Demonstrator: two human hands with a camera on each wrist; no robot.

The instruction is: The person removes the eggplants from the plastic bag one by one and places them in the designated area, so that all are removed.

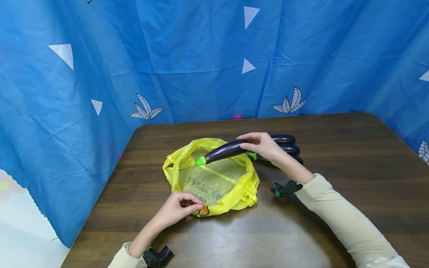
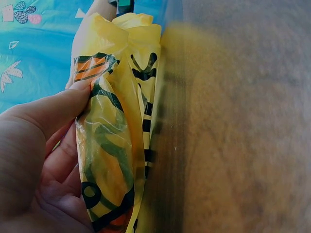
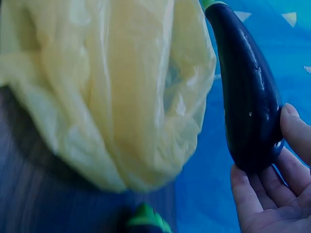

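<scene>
A yellow plastic bag lies on the table with its mouth spread wide and facing up. My left hand pinches the bag's near rim between thumb and fingers; the left wrist view shows the printed plastic in that grip. Over the bag's opening, my right hand holds a dark purple eggplant by its thick end, the green stem end pointing left and down. In the right wrist view the eggplant shows beside the bag, with fingertips around its base.
Several more eggplants lie together on the table right of the bag, partly hidden behind my right hand. The brown wooden table reaches back to a blue patterned curtain. Black wrist cameras sit on both wrists.
</scene>
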